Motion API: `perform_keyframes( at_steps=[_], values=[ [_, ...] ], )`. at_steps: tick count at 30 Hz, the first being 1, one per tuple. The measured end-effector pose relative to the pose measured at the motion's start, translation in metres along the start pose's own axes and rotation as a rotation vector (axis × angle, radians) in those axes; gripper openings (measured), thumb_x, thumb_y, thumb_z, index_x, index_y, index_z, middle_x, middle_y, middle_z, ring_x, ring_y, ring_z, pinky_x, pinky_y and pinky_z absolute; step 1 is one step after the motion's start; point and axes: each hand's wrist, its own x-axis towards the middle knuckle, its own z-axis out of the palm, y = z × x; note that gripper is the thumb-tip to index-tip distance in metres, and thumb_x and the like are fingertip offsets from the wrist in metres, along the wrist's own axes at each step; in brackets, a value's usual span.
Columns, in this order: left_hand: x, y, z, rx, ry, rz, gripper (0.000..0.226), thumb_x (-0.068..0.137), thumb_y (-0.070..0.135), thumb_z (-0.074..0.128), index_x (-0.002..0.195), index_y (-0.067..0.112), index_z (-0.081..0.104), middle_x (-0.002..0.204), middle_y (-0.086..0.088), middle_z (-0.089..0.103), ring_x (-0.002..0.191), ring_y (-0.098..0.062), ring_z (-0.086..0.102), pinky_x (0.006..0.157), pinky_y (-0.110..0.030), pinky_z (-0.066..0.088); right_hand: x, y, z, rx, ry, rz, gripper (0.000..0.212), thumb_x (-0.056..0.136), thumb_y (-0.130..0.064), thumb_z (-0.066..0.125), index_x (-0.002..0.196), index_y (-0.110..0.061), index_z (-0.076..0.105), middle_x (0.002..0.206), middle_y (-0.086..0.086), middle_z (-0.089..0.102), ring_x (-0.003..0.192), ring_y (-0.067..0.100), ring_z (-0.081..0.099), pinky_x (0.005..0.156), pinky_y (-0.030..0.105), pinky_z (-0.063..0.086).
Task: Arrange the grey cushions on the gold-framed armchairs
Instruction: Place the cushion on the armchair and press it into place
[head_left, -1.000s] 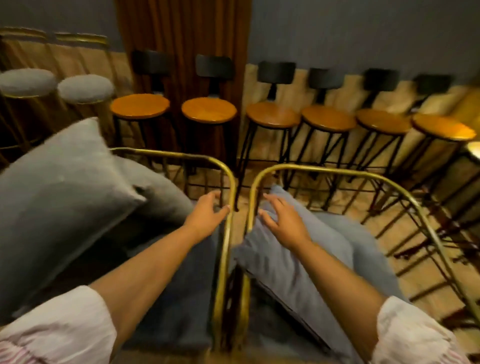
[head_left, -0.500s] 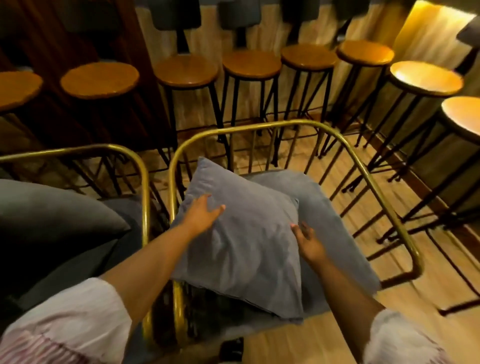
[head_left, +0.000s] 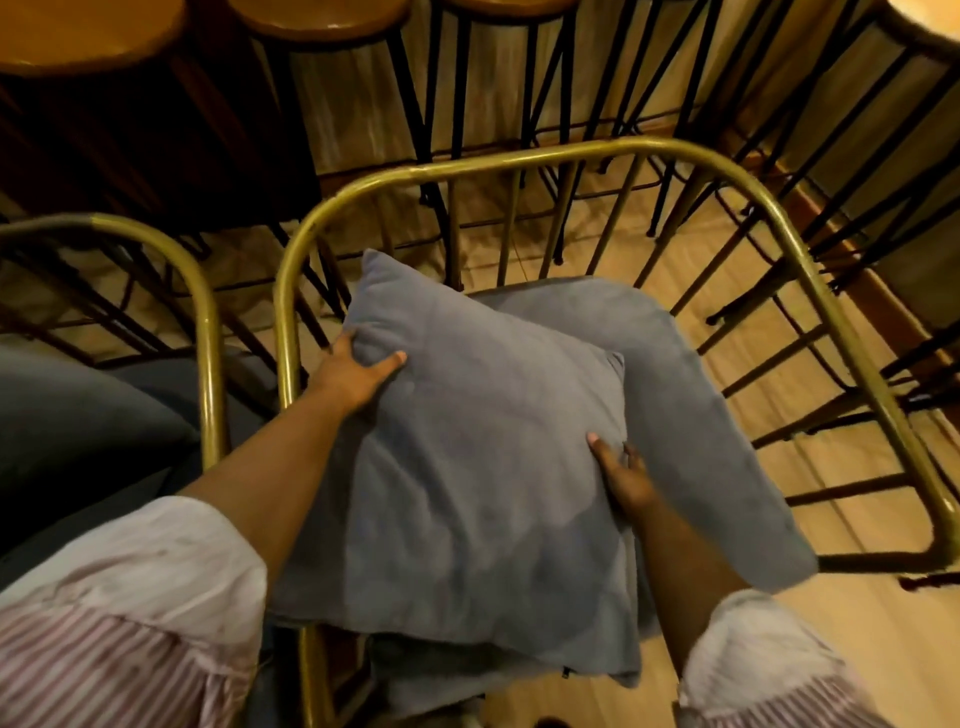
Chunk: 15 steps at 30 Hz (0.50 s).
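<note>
A square grey cushion (head_left: 467, 467) lies tilted on the grey seat pad (head_left: 701, 395) of the right gold-framed armchair (head_left: 571, 150). My left hand (head_left: 353, 379) grips the cushion's left edge, thumb on top. Gripping the right edge is my right hand (head_left: 623, 478), fingers curled under it. To the left stands a second gold-framed armchair (head_left: 205, 312) with a dark grey cushion (head_left: 78, 415) lying on it.
A row of bar stools (head_left: 311, 21) with round wooden seats and thin black legs stands close behind both armchairs against a wooden wall. Light wooden floor (head_left: 857, 623) shows to the right of the right armchair.
My view has tipped down and closed in on the right armchair. Both hands have shifted from resting on the cushion to gripping its left and right edges.
</note>
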Motion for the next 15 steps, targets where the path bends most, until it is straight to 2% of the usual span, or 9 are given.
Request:
perform_keyframes(
  at_steps=[5,8,11,15],
  values=[
    [0.010,-0.007,0.014,-0.070,-0.008,-0.022,0.106,0.070,0.060,0.068,0.151,0.031,0.007,0.158,-0.012,0.023,0.140,-0.039,0.032,0.112,-0.050,0.031,0.016,0.018,-0.001,0.126,-0.066,0.113,0.112,0.064,-0.071,0.065,0.150,-0.026,0.009,0.159,0.004,0.015,0.140,0.035,0.027,0.108,0.054,0.030],
    [0.005,-0.002,0.014,-0.171,0.045,-0.037,0.120,0.052,0.067,0.075,0.149,0.030,0.016,0.155,-0.010,0.030,0.138,-0.036,0.036,0.111,-0.049,0.035,0.021,0.015,-0.005,0.148,-0.047,0.083,0.117,0.062,-0.066,0.070,0.150,-0.019,0.009,0.158,0.007,0.019,0.139,0.035,0.029,0.107,0.054,0.031],
    [-0.011,0.001,0.017,-0.226,0.101,-0.017,0.112,0.057,0.063,0.076,0.148,0.033,0.019,0.155,-0.007,0.031,0.137,-0.036,0.037,0.110,-0.050,0.037,0.015,0.003,-0.017,0.167,-0.057,0.033,0.111,0.063,-0.060,0.075,0.148,-0.015,0.020,0.153,0.008,0.031,0.134,0.034,0.038,0.103,0.049,0.037],
    [-0.040,0.009,0.029,-0.270,0.143,-0.017,0.109,0.061,0.060,0.076,0.149,0.033,0.018,0.156,-0.007,0.029,0.138,-0.037,0.035,0.110,-0.053,0.036,-0.003,-0.023,-0.054,0.105,-0.060,-0.122,0.115,0.045,-0.069,0.078,0.141,-0.020,0.039,0.144,0.005,0.047,0.124,0.029,0.050,0.089,0.039,0.045]
  ],
)
